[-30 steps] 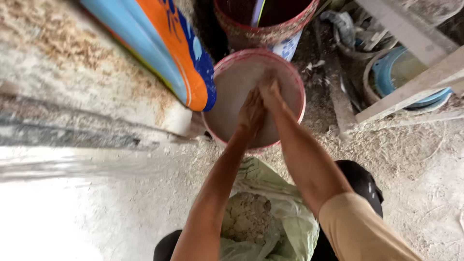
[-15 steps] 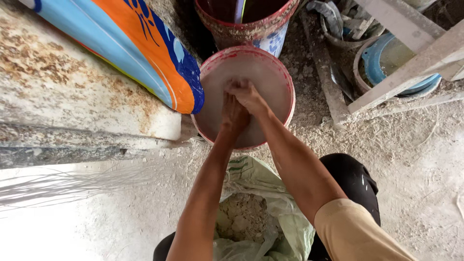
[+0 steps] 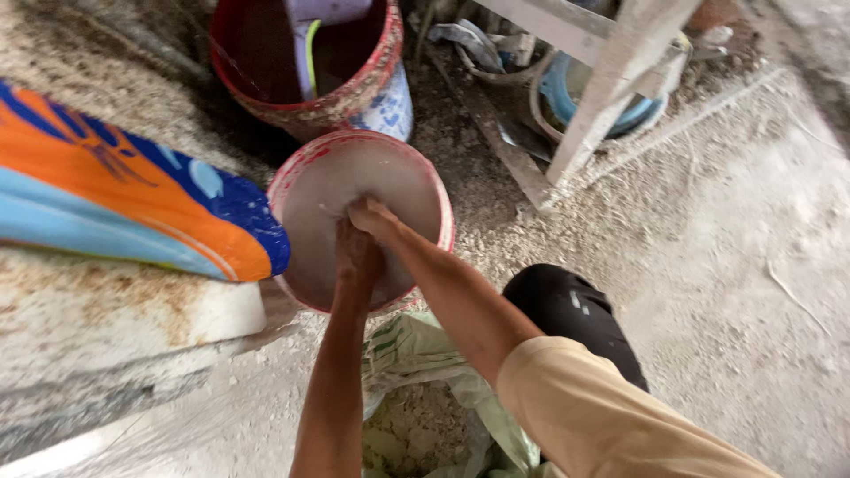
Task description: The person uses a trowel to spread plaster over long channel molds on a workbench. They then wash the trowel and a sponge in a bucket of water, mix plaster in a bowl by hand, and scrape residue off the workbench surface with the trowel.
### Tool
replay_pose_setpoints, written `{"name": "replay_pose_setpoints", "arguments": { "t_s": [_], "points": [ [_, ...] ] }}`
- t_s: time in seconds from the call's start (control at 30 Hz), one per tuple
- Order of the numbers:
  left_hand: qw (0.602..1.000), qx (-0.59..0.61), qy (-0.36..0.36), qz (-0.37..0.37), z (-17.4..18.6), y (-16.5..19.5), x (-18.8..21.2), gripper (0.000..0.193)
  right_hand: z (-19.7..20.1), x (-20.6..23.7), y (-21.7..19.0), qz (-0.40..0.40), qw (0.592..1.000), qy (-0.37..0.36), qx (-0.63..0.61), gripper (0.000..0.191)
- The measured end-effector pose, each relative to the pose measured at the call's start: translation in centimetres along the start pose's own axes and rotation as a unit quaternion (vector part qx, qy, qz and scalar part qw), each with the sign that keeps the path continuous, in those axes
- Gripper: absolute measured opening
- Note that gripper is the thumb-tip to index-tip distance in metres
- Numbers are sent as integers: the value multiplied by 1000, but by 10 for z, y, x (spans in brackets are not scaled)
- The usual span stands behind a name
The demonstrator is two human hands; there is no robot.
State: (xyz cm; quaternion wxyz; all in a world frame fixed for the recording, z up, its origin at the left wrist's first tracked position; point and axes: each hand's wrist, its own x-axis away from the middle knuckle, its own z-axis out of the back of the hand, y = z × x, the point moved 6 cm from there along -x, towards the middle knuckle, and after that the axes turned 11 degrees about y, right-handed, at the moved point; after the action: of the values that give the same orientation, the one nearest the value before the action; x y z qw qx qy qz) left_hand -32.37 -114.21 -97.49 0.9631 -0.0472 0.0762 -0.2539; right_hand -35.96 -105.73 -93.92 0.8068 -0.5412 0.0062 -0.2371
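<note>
Head view of a person crouched over a pink-rimmed bucket (image 3: 301,190) holding pale, wet-looking material. Both hands are down inside it: the left hand (image 3: 358,252) sits nearer the person, fingers curled downward into the mix, while the right hand (image 3: 372,215) lies just beyond it, fingers bent and pressed against the surface. Neither hand visibly grips a separate object — whether the fingertips close on a lump of the material cannot be told, since they are coated and partly sunk. The surface around the fingers looks smooth and even, with no dry clumps showing, which suggests the hand-working is well under way; how much remains cannot be judged from this view. Below the wrists, toward the person, an open green sack (image 3: 416,372) of crumbly pale powder (image 3: 412,429) lies between the knees. Beyond the fingers stands a larger red bucket (image 3: 372,75) with a scoop (image 3: 323,18) inside — untouched.
</note>
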Motion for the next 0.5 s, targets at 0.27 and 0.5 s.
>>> {"name": "replay_pose_setpoints", "arguments": {
  "t_s": [0.27,0.5],
  "points": [
    [1000,-17,-18,11,-8,-13,14,61,-20,45,-4,20,958,173,228,58],
    [1000,-11,-12,-7,-14,4,0,62,6,6,-12,64,987,78,128,69]
  ]
}}
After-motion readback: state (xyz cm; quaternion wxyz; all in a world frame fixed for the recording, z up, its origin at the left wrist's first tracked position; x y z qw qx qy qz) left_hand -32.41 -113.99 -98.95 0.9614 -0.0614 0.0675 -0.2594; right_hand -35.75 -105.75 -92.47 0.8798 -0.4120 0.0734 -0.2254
